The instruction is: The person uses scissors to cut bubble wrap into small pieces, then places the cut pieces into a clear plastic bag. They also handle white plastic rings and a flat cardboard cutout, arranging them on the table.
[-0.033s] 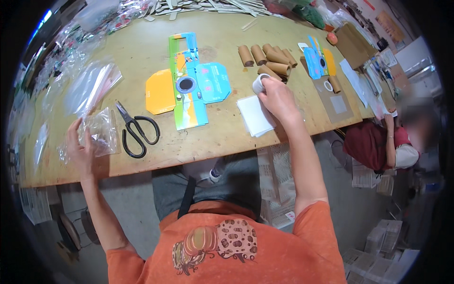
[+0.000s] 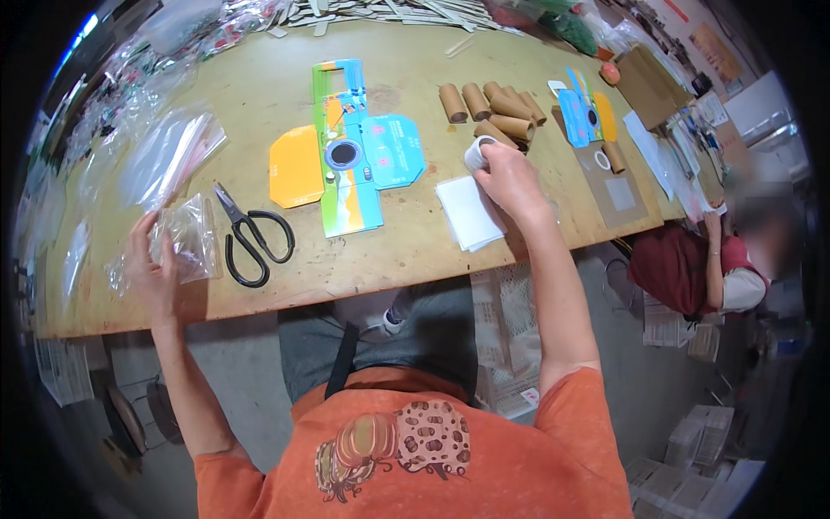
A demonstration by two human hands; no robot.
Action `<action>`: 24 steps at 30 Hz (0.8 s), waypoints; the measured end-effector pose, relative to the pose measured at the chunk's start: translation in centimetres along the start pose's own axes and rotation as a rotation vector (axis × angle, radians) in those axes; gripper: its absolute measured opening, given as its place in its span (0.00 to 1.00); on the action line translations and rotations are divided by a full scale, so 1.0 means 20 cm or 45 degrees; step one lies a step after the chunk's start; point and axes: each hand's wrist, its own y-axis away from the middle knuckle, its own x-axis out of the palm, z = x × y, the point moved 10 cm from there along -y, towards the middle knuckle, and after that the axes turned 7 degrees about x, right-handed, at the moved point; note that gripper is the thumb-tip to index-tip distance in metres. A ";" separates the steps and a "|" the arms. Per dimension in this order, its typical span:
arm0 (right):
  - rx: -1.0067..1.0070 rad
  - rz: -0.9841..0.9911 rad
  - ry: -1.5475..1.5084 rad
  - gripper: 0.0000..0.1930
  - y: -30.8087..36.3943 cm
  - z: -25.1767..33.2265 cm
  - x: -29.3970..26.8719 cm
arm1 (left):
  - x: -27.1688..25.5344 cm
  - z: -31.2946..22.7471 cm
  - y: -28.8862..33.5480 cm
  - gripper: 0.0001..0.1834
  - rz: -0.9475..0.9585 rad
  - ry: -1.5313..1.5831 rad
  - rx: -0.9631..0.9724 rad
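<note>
My right hand pinches a white ring-shaped roll just above the table, beside several brown cardboard tubes. Below that hand lies a small stack of white square sheets. My left hand rests with fingers apart on a crinkled clear plastic bag. To its right, black-handled scissors lie with their blades nearly together. In the middle a flat, unfolded printed card cutout, blue, orange and green with a dark round centre, lies on the table.
Clear flat plastic sleeves lie at the left. Wooden sticks are heaped at the far edge. A smaller card cutout, a white ring and a tube lie at the right. Another person sits beyond the right edge.
</note>
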 end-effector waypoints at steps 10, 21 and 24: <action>0.268 0.164 -2.088 0.09 0.26 0.05 -0.10 | 0.49 -1.06 -0.16 0.10 0.440 1.154 -0.101; 0.280 -0.168 -2.142 0.11 0.55 -0.17 -0.14 | 1.01 -1.82 -0.13 0.05 0.939 2.160 -0.700; 0.464 -0.306 -2.133 0.10 0.61 -0.38 -0.12 | 1.08 -1.87 -0.23 0.06 0.920 1.656 -0.277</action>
